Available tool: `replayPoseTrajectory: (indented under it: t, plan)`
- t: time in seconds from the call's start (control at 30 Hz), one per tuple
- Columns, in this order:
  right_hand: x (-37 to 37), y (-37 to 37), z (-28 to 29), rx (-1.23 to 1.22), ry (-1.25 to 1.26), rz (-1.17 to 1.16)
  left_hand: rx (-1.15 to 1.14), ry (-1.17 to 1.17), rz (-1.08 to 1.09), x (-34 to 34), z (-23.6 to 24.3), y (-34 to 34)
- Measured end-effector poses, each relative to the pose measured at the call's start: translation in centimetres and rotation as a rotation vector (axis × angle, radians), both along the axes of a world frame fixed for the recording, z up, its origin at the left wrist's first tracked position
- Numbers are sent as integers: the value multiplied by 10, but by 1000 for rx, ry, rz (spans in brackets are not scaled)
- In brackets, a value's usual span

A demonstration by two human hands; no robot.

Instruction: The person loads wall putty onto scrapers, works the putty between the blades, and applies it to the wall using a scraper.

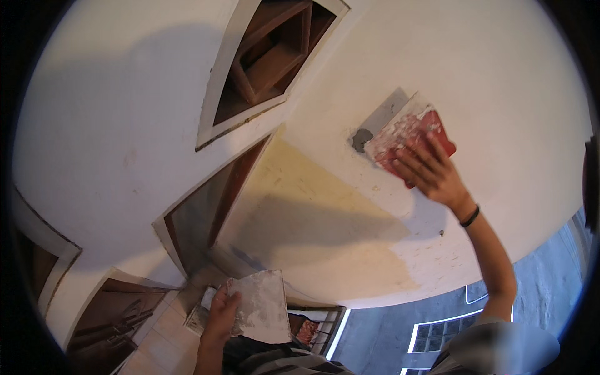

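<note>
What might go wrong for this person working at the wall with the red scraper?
The red scraper is caked with pale residue, so it might slip under the spread fingers of the right hand.

The dark grey patch on the wall sits right by the scraper's edge and could get smeared or scratched.

The left hand has its grip near one side of the crusted plate, so the plate might tip.

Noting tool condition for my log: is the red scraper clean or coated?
Coated: pale residue covers much of the red scraper, with red showing near the right hand. Cannot tell for its hidden underside.
</note>
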State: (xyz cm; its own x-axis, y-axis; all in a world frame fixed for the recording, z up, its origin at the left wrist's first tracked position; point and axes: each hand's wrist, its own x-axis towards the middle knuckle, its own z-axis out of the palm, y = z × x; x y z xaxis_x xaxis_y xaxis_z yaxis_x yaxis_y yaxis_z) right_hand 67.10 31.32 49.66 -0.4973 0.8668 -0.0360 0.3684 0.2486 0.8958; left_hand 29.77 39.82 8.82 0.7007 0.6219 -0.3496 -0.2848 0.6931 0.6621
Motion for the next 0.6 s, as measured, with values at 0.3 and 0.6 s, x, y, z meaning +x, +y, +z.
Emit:
replayPoseTrajectory:
  t: [0.3, 0.6]
  plan:
    - [5, 43, 53, -254, -150, 53, 7, -62, -39, 20, -6, -3]
    - [10, 79, 73, -392, -241, 51, 13, -57, -81, 37, -5, -2]
